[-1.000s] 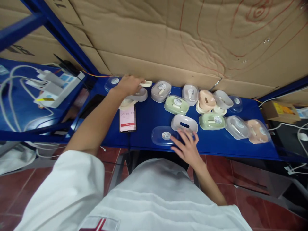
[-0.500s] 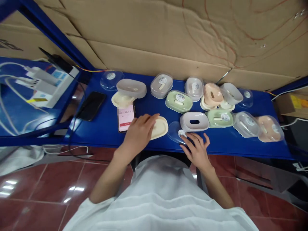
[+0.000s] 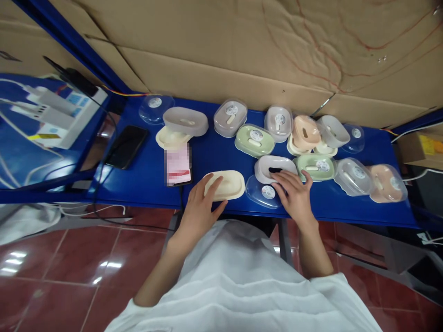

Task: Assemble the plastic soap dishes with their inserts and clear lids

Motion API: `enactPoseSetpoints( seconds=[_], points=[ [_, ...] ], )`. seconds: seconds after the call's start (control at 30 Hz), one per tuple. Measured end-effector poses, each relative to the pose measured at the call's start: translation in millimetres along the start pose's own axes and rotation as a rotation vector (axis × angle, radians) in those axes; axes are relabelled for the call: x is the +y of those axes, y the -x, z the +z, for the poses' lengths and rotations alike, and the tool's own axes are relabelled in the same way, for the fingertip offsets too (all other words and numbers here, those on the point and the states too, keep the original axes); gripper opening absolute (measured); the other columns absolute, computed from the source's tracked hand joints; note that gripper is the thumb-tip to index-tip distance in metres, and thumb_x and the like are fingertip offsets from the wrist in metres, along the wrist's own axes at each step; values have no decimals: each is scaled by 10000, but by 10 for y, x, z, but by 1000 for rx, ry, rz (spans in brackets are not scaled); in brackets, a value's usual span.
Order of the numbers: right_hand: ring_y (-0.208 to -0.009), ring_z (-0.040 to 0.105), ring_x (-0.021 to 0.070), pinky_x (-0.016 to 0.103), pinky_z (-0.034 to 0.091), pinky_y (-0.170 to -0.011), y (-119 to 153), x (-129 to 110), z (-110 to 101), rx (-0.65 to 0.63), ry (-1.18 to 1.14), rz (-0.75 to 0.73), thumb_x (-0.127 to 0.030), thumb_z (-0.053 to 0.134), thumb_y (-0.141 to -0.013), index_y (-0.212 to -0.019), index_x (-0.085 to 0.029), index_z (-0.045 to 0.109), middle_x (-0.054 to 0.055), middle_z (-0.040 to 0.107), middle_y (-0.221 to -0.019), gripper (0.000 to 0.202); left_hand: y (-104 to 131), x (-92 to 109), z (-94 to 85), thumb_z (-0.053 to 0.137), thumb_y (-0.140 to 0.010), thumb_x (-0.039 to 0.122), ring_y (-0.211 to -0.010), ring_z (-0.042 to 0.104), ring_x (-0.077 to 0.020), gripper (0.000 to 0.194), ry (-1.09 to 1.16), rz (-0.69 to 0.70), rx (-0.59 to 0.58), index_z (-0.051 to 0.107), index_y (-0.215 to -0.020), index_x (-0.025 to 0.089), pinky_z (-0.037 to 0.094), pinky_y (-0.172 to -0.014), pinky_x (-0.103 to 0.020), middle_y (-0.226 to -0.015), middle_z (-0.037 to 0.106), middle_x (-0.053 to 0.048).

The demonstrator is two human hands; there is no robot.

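Observation:
My left hand (image 3: 199,212) lies with fingers spread on the left end of a cream oval tray (image 3: 231,186), thumb along its near side. To the right, a pale grey oval soap box body (image 3: 263,169) with a dark slot in its floor sits on the blue table. My right hand (image 3: 296,196) reaches over its near right rim, fingers apart and fingertips near the slot; whether they press on it is unclear. In front of that box body, a clear lid (image 3: 258,192) with a round sticker lies partly beside my right thumb.
Several lidded soap boxes, such as a green one (image 3: 254,140) and a peach one (image 3: 387,183), stand behind and right. A grey body (image 3: 185,121) rests over another cream tray (image 3: 166,138). Two phones (image 3: 178,161) (image 3: 126,146) and a power strip (image 3: 85,117) are at left.
My right hand has moved from the clear lid up and right to the grey box body. My left hand has shifted down, uncovering more of the cream tray. The view has shifted slightly.

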State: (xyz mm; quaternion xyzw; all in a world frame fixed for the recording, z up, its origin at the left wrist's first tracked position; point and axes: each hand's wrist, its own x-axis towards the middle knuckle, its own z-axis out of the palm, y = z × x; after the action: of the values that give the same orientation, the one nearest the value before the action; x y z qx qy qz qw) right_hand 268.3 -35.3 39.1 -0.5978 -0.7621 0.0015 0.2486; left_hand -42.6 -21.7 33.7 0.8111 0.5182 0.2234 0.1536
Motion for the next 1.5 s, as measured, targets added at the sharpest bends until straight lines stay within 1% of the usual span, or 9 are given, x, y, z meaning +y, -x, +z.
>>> enactPoseSetpoints(
  seconds=[0.17,0.3,0.4,0.53,0.77,1.03,1.13,1.27,1.5],
  points=[
    [-1170,705,215,510,255,-1278,-254,-528,154,-132,-49,-224,-293,561,-1099,-1265,-300,748,18,799,-1225,250,52,-93,91,672,-1016,316,-1552,440,-357,804,113,41,61,226,-1683,370,522,-1176,-550,-1713,325,-182],
    [-1301,645,204,532,145,-1351,-258,-866,326,-234,-48,-382,-210,476,-1116,-1421,-284,669,35,750,-1347,369,41,-151,64,660,-1019,237,-1606,351,-373,750,41,173,11,298,-1666,350,453,-1240,-594,-1732,326,-171],
    [-1496,499,263,583,156,-1344,-123,-788,258,-276,13,-371,-322,533,-1105,-1569,-284,535,81,596,-1571,466,63,-204,32,661,-1016,211,-1621,324,-368,699,13,178,37,361,-1639,309,448,-1251,-590,-1723,356,-170],
    [-1579,375,374,659,242,-1275,175,-409,39,-218,165,-99,-458,629,-1051,-1613,-281,472,140,415,-1704,610,71,-238,15,680,-1007,208,-1611,349,-367,607,0,200,66,469,-1574,264,472,-1240,-570,-1723,365,-165],
    [-1544,440,345,592,342,-1234,263,-57,98,-141,118,-24,-423,595,-1072,-1627,-325,437,120,522,-1631,586,39,-219,42,662,-1010,169,-1583,405,-364,493,-31,252,56,569,-1489,239,505,-1218,-541,-1685,437,-163],
    [-1491,513,300,502,416,-1182,-30,-111,272,-18,-16,-1,-410,545,-1092,-1634,-326,434,104,556,-1606,559,70,-248,174,721,-993,261,-1554,455,-350,431,89,178,149,618,-1411,247,512,-1209,-539,-1713,354,-189],
    [-1520,481,320,561,329,-1236,-44,-162,283,10,50,23,-388,534,-1095,-1634,-328,439,106,542,-1621,550,57,-260,213,720,-995,298,-1537,478,-353,417,94,157,141,629,-1399,252,522,-1197,-546,-1689,393,-188],
    [-1569,418,315,615,143,-1301,-51,-296,291,-79,105,-136,-333,523,-1101,-1624,-327,456,96,507,-1650,527,12,-291,220,716,-998,347,-1524,492,-366,409,81,175,100,646,-1383,230,522,-1188,-555,-1671,412,-213],
    [-1557,442,254,558,104,-1333,-69,-418,309,-232,76,-369,-361,546,-1105,-1507,-327,589,47,561,-1609,406,27,-323,210,686,-1017,309,-1552,449,-374,438,112,189,45,606,-1442,243,494,-1203,-573,-1709,363,-198]
  ],
)
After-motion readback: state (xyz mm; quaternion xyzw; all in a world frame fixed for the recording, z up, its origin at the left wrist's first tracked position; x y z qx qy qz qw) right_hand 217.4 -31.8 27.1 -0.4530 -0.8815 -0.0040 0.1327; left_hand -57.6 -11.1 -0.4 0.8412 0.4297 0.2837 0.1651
